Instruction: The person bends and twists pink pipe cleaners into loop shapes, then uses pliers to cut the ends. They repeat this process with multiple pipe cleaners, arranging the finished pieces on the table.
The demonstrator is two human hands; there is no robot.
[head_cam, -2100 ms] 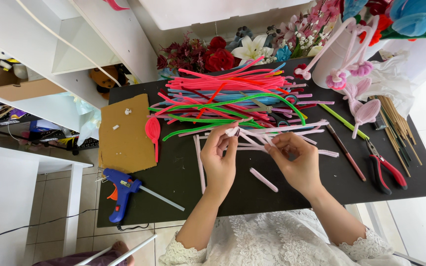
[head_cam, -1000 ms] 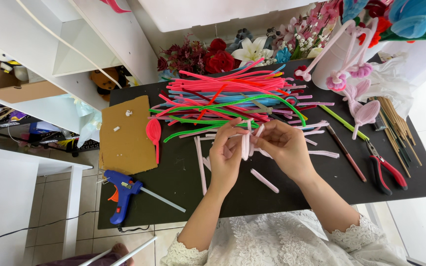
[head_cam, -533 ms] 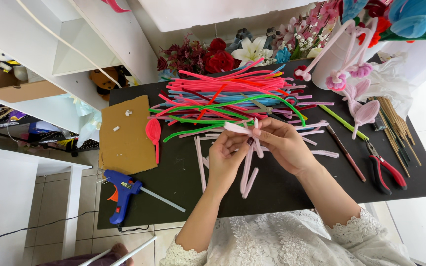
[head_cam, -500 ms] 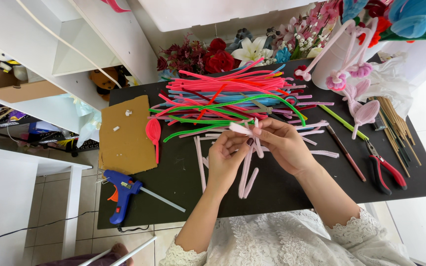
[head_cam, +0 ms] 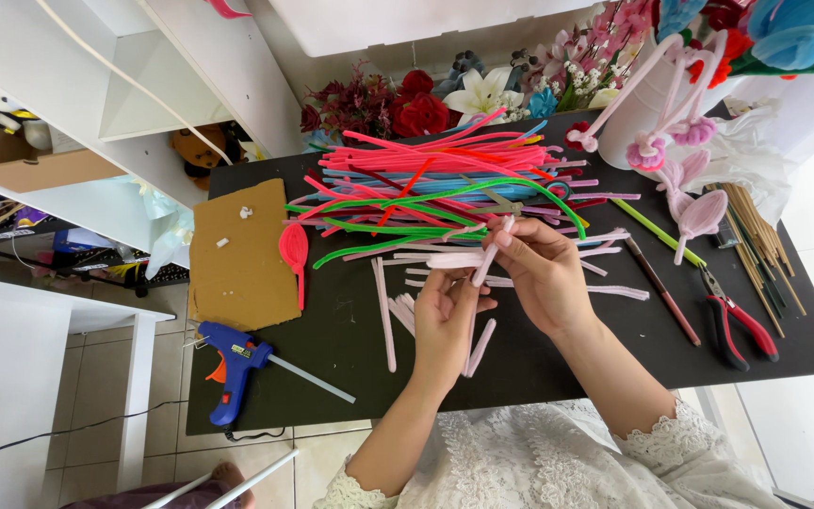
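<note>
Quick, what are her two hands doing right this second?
Left hand: closed around pale pink pipe cleaners, which hang below it.
Right hand: fingers pinching the upper end of a pale pink pipe cleaner.

A brown cardboard box [head_cam: 25,160] sits on the white shelf [head_cam: 96,193].

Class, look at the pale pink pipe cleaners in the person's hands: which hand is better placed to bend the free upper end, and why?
Probably the right hand: its fingertips already pinch the upper end of the pale pink pipe cleaners, while the left hand grips them lower down, steadying them.
</note>
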